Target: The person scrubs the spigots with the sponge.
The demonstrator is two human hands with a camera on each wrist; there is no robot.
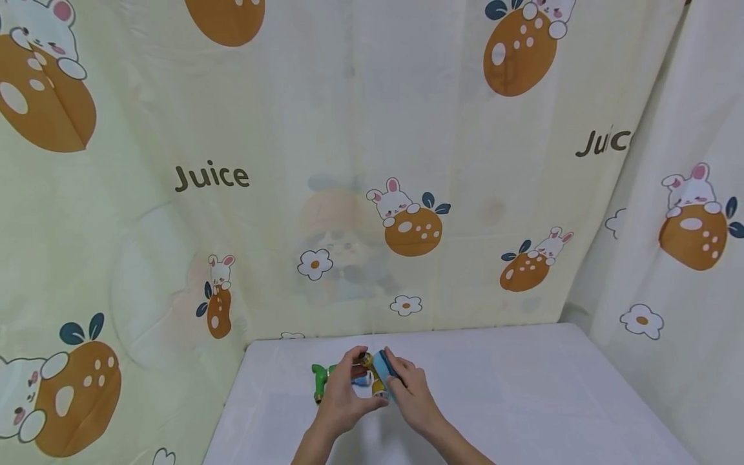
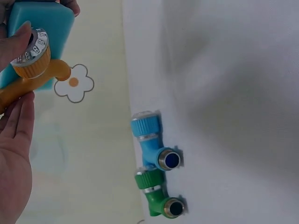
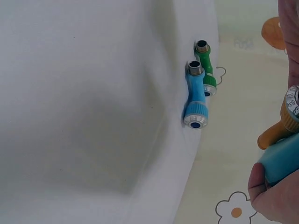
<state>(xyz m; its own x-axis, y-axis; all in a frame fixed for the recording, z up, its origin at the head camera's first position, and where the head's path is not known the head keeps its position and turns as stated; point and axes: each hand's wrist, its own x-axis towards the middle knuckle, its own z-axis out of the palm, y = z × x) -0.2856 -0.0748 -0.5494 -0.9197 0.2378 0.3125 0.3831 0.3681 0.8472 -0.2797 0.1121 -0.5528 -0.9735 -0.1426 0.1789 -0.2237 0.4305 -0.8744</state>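
Note:
My left hand holds an orange tap-like fitting, thumb and fingers to either side of it in the head view. It has a ribbed collar and a silver dial with markings round its face. With my right hand I grip a light-blue sponge that has a dark-blue side. The sponge lies right against the fitting, overlapping it in both wrist views. Both are held up over the table, and the fingers hide part of the fitting.
On the white table, a blue fitting and a green fitting of the same shape lie side by side near the far edge, left of my hands. A curtain printed with rabbits and oranges hangs behind the table.

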